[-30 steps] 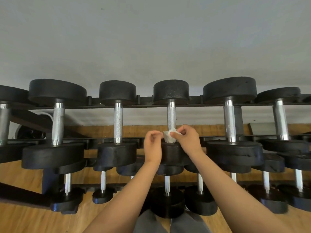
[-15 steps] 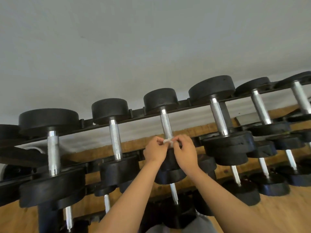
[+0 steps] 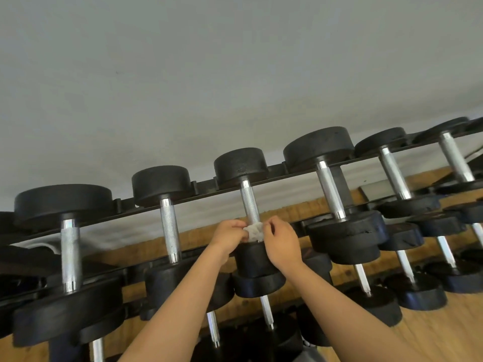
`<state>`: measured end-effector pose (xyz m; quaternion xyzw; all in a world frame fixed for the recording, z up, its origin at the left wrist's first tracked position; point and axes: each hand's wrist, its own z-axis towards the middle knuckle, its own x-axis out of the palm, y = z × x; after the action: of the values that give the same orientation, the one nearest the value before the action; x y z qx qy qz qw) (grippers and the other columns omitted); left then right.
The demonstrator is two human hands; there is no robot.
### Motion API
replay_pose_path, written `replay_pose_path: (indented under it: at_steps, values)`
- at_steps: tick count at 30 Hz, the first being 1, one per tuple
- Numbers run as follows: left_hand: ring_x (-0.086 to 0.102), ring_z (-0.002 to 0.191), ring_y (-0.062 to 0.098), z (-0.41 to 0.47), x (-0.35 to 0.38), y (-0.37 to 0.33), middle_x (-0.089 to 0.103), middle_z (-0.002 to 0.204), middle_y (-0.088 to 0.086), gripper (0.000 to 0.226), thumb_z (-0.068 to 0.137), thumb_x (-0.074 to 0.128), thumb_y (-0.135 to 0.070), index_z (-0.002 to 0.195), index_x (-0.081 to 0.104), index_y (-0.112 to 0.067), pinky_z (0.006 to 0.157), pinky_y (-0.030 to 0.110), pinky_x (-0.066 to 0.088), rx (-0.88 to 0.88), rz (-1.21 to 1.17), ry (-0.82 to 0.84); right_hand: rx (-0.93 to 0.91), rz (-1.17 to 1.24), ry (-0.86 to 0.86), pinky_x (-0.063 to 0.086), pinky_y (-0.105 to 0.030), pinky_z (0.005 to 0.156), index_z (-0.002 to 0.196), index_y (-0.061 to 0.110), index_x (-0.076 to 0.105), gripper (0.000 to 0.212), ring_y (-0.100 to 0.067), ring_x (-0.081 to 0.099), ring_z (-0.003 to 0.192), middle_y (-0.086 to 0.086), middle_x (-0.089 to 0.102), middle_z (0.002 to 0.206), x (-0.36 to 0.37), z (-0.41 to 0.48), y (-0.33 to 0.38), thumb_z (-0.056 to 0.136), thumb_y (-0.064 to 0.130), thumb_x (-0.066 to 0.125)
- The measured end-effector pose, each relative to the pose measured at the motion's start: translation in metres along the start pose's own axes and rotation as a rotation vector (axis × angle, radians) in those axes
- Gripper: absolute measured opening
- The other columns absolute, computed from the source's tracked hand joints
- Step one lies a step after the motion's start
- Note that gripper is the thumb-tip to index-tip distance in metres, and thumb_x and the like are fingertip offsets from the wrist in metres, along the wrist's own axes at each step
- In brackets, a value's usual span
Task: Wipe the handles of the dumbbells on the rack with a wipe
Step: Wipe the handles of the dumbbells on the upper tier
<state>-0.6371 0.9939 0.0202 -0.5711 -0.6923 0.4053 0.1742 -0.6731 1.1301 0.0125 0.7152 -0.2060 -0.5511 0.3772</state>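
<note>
**Both hands on the wipe at the middle dumbbell's handle**

The crumpled white wipe (image 3: 254,232) sits against the lower end of the knurled steel handle (image 3: 249,202) of the middle dumbbell (image 3: 240,163) on the top tier of the black rack (image 3: 278,169), just above that dumbbell's near head. The left hand (image 3: 228,237) pinches the wipe from the left with curled fingers. The right hand (image 3: 281,244) pinches it from the right between thumb and bent fingertips. More dumbbells lie on both sides and on the lower tiers, above the wooden floor (image 3: 444,330).
</note>
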Motion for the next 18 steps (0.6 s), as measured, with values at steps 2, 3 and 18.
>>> replay_pose_path:
  at_steps: [2, 3, 18]
  values:
    - [0.066, 0.105, 0.021, 0.001, -0.004, -0.003, 0.066, 0.118, 0.010, 0.042, 0.085, 0.067, 0.001, 0.126, 0.062, -0.006, 0.091, 0.035, 0.057, -0.002, -0.032, 0.087, -0.038, -0.043, 0.072, 0.050, -0.037, 0.080, 0.088, 0.017, 0.058, 0.019, -0.013, 0.055, 0.083, 0.004, 0.059, 0.083, -0.004, 0.005, -0.003, 0.099, 0.027, 0.045]
    - [0.065, 0.106, 0.022, 0.001, -0.005, -0.004, 0.067, 0.117, 0.009, 0.042, 0.083, 0.070, 0.000, 0.124, 0.063, -0.008, 0.095, 0.038, 0.055, 0.007, 0.008, 0.112, -0.050, -0.047, 0.084, 0.050, -0.037, 0.080, 0.088, 0.018, 0.057, 0.019, -0.012, 0.054, 0.083, 0.005, 0.059, 0.083, -0.005, 0.006, -0.004, 0.099, 0.027, 0.045]
    - [0.068, 0.101, 0.023, 0.016, -0.005, 0.000, 0.072, 0.106, 0.007, 0.028, 0.083, 0.074, -0.006, 0.108, 0.067, -0.014, 0.094, 0.047, 0.055, -0.022, 0.175, 0.157, -0.068, 0.091, 0.029, 0.049, -0.031, 0.075, 0.077, 0.020, 0.057, 0.019, -0.006, 0.053, 0.079, 0.008, 0.056, 0.075, -0.002, 0.001, -0.012, 0.095, 0.020, 0.051]
